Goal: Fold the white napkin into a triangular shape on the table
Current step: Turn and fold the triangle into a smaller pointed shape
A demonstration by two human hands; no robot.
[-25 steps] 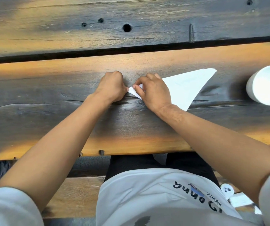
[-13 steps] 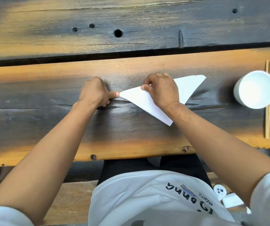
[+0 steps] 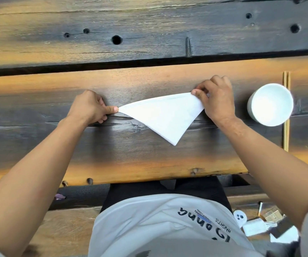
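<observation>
Two hands observed on my feed over the wooden table [image 3: 38, 141], where the white napkin [image 3: 165, 115] lies as a triangle left of the white cup [image 3: 270, 104]: left hand [image 3: 91, 106] pinching its left tip, right hand [image 3: 216, 98] pinching its right corner.

**Legible Markings**

The white T-shirt [image 3: 149, 229] worn by the person is showing the only readable print, and it is appearing upside down to the camera. Large black brush-style letters are running across the chest, but they are not resolving into a certain word. Beside them, smaller black lettering is reading "HNGHTS", with the first characters uncertain. A small blue patch above is carrying tiny text, too small to read. Print on the packets [image 3: 272, 216] at lower right is staying illegible.
</observation>
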